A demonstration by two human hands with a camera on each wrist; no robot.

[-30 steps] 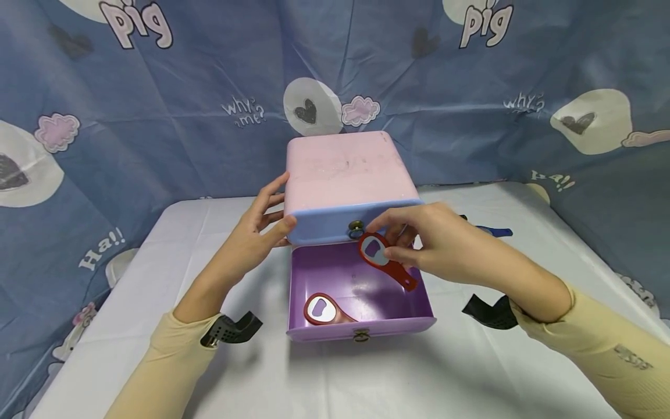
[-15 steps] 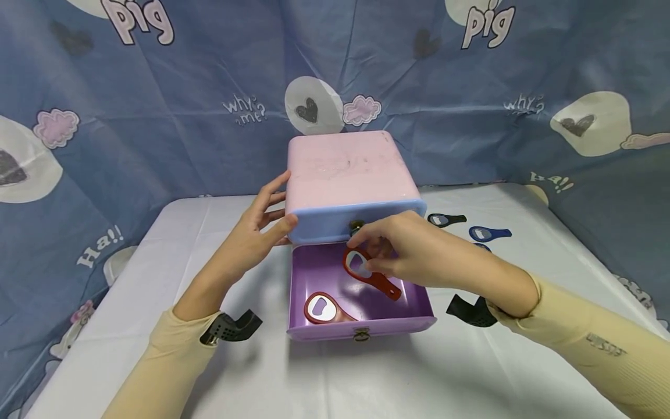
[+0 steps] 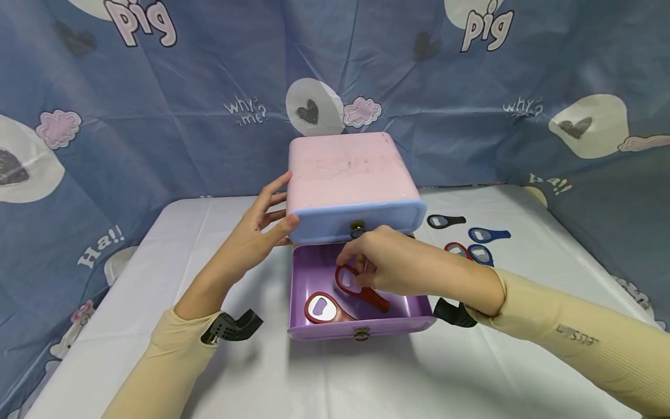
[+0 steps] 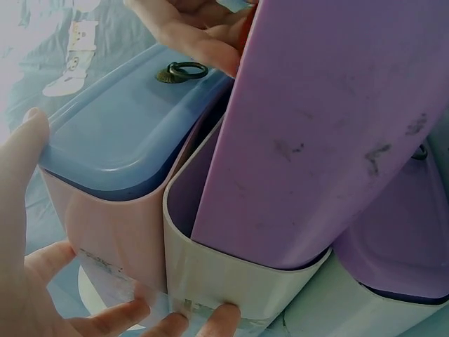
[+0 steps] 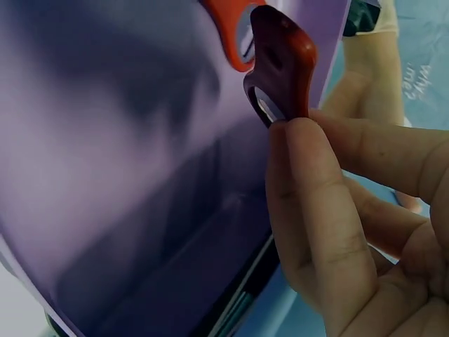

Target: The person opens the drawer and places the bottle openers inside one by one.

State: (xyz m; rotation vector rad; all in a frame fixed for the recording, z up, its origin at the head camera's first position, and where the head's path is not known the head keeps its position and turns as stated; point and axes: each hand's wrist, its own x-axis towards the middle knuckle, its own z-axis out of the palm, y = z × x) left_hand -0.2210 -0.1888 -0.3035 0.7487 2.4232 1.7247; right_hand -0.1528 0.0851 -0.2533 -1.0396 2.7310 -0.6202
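Note:
In the head view my right hand [image 3: 389, 262] pinches a red bottle opener [image 3: 370, 297] by its round head, its handle slanting down to the right. It is held within a pulled-out purple drawer [image 3: 335, 333]. A second red bottle opener [image 3: 321, 308] lies at the drawer's front left. In the right wrist view, fingertips and thumb grip the opener [image 5: 284, 53] at its ring end. My left hand [image 3: 256, 238] rests spread against the left side of a small drawer cabinet [image 3: 345, 169] with a pink top, thumb at the blue upper drawer's [image 3: 319, 224] edge.
On the white table [image 3: 251, 384] to the right lie a black bottle opener [image 3: 445, 221], a blue one [image 3: 487, 234], and another blue one [image 3: 480, 254] beside a red one [image 3: 457, 249]. A purple lower drawer [image 4: 400, 232] shows in the left wrist view. A patterned blue cloth [image 3: 209, 70] hangs behind.
My right hand has moved left and down with the red bottle opener, deeper into the purple drawer. The openers on the right have come into sight. My left hand has stayed put.

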